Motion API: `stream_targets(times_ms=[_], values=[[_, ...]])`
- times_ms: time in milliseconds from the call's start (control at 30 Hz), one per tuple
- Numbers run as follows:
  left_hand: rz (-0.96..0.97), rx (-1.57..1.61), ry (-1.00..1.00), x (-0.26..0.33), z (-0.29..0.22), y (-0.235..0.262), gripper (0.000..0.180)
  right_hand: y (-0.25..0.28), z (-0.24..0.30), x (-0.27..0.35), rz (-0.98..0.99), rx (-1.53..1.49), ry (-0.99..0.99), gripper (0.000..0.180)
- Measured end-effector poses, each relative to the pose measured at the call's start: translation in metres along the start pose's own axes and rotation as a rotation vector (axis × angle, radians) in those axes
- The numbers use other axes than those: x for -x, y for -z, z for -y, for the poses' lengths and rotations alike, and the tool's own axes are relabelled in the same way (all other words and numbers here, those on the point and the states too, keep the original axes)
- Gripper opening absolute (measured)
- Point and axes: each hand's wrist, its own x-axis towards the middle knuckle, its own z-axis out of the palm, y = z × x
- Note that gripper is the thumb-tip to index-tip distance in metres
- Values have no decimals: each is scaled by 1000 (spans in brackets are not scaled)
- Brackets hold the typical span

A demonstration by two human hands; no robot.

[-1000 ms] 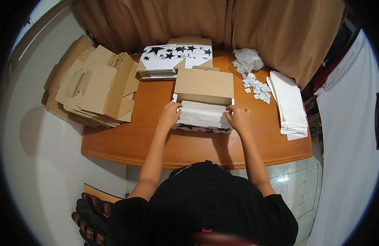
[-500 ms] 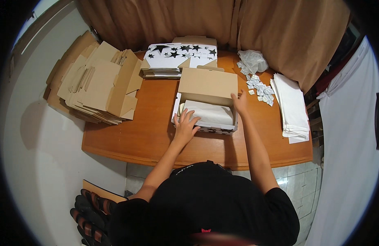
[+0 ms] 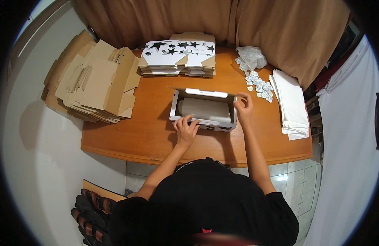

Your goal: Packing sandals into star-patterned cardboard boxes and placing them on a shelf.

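The person wears a black T-shirt (image 3: 206, 205) with short sleeves that end above the elbows. Both arms are bare below the sleeves. The left hand (image 3: 186, 130) and the right hand (image 3: 243, 107) are bare too, with no gloves, rings or watch to see.
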Motion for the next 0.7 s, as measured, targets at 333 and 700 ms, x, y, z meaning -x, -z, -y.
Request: stream_targets(times_ms=[333,700], values=[[248,-73,72,9,-9,-6,42,13,-2,64,121,330,67,33],[267,65,164,40,-11,7,54,-8,21,81,168,620,136,42]])
